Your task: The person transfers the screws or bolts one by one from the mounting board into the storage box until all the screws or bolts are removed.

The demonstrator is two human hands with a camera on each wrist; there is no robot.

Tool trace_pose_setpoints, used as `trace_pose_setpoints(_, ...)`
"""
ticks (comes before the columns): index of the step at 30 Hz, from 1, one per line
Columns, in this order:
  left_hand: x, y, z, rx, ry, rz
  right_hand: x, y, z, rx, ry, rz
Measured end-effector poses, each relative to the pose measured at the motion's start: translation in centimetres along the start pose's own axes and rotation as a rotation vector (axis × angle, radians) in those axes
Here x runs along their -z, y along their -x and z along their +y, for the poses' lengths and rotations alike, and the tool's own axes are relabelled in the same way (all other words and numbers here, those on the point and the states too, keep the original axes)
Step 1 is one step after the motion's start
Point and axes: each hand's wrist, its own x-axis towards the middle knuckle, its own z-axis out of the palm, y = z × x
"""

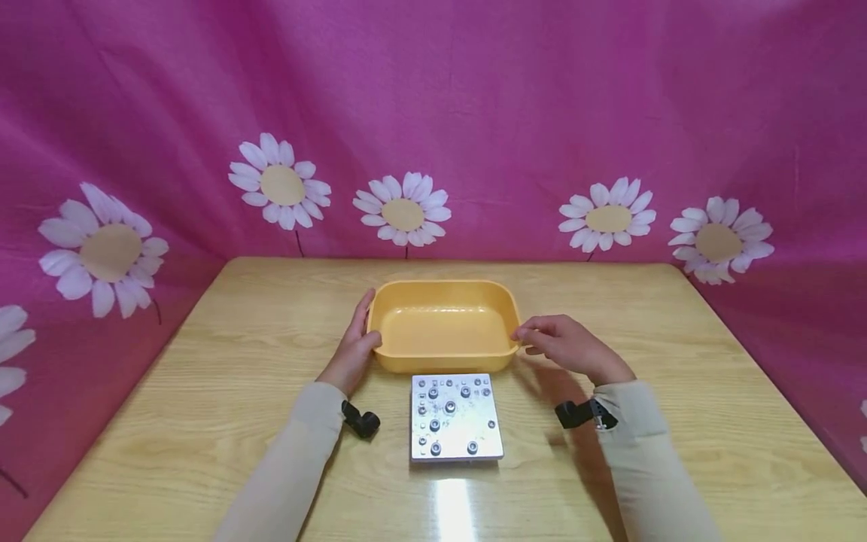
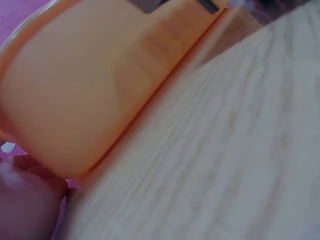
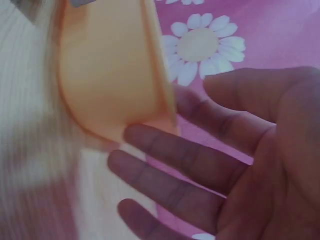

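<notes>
A yellow plastic tray [image 1: 443,331] with rounded corners and raised walls sits on the wooden table. My left hand [image 1: 352,342] holds its left end, thumb at the rim and fingers along the outer wall. At the right end is my right hand [image 1: 565,345], fingertips at the rim near the front corner. In the right wrist view its fingers [image 3: 185,155] are spread and fairly straight, and the thumb stands apart from the tray wall. A square silver metal plate [image 1: 457,433] with several socket-head bolts lies just in front of the tray, between my forearms.
The light wood table [image 1: 203,421] runs back to a pink curtain [image 1: 501,135] printed with white daisies, which also hangs at both sides. A black wrist camera [image 1: 366,424] is strapped to my left wrist, another camera [image 1: 572,414] to my right.
</notes>
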Motion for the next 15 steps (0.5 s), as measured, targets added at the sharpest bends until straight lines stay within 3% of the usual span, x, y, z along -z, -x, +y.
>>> trace_pose_setpoints(6, 0.2, 0.4, 0.2, 0.004, -0.035, 0.006, -0.1, 0.3, -1.1, 0.030, 0.110, 0.014)
trace_pose_setpoints(15, -0.2, 0.2, -0.2, -0.020, -0.012, 0.043, 0.1, 0.8, -2.1, 0.026, 0.278, 0.033)
